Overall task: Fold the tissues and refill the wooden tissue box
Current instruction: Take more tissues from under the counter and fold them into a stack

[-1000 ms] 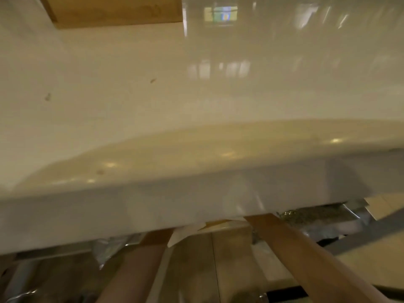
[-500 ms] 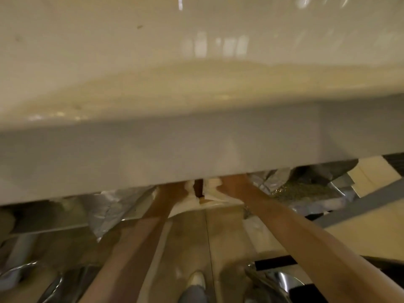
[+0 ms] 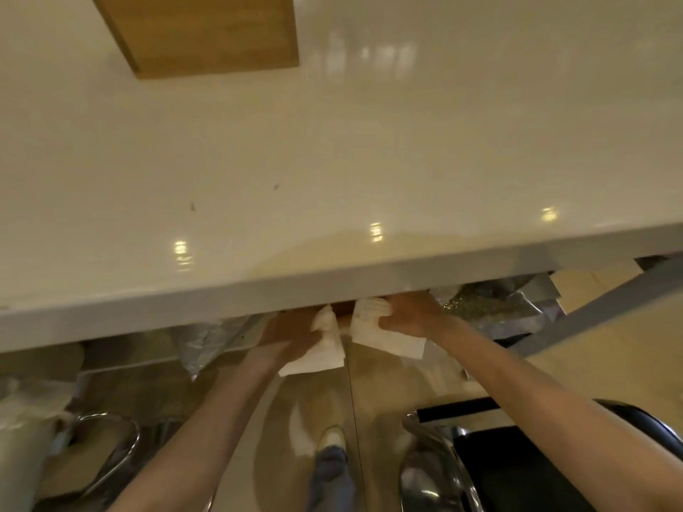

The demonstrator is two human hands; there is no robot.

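Observation:
Both my hands reach under the front edge of the glossy white counter (image 3: 332,160). My left hand (image 3: 286,336) grips a stack of white tissues (image 3: 319,351) that hangs below it. My right hand (image 3: 410,315) grips a second stack of white tissues (image 3: 384,334), thumb on top. The two stacks sit side by side, a small gap apart, just below the counter edge. The wooden tissue box (image 3: 201,31) stands on the counter at the far upper left, well away from both hands. My fingertips are partly hidden under the counter edge.
Crumpled silvery bags (image 3: 491,308) lie on a shelf under the counter, right of my hands, and another (image 3: 199,341) lies to the left. A chrome stool (image 3: 103,452) stands lower left, a black seat (image 3: 517,471) lower right. My shoe (image 3: 330,437) rests on the tiled floor.
The view has tilted back up, so the wooden box shows again. My hands have drawn out from under the counter, each now holding a stack of tissues in plain sight.

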